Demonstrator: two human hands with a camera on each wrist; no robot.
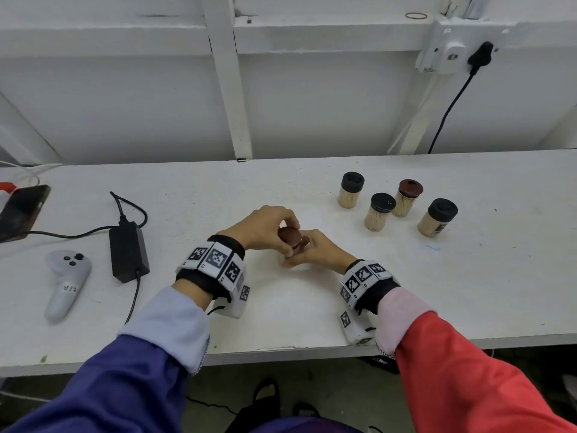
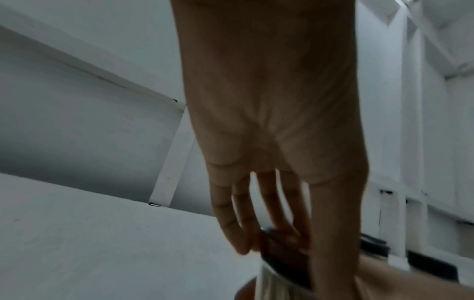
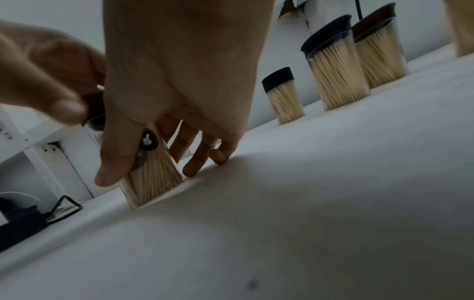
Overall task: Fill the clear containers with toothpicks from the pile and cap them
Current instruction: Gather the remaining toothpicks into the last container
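Note:
At the table's middle stands a clear container [image 3: 151, 180] packed with toothpicks. My right hand [image 1: 307, 249] grips its body, thumb on the near side, and two fingertips [image 3: 191, 171] touch the table. My left hand [image 1: 276, 223] comes from above, its fingers [image 2: 279, 229] curled round the round brown cap [image 1: 290, 235] that sits on the container's mouth. The clear wall [image 2: 271, 284] shows just under the cap [image 2: 279, 249]. The hands hide most of the container in the head view.
Several capped, filled containers stand at the back right [image 1: 351, 190] [image 1: 379, 212] [image 1: 407, 198] [image 1: 437, 217]. On the left lie a black power adapter [image 1: 128, 251] with cable, a white controller [image 1: 67, 282] and a phone [image 1: 22, 210]. The table's front edge [image 1: 281, 354] is near my wrists.

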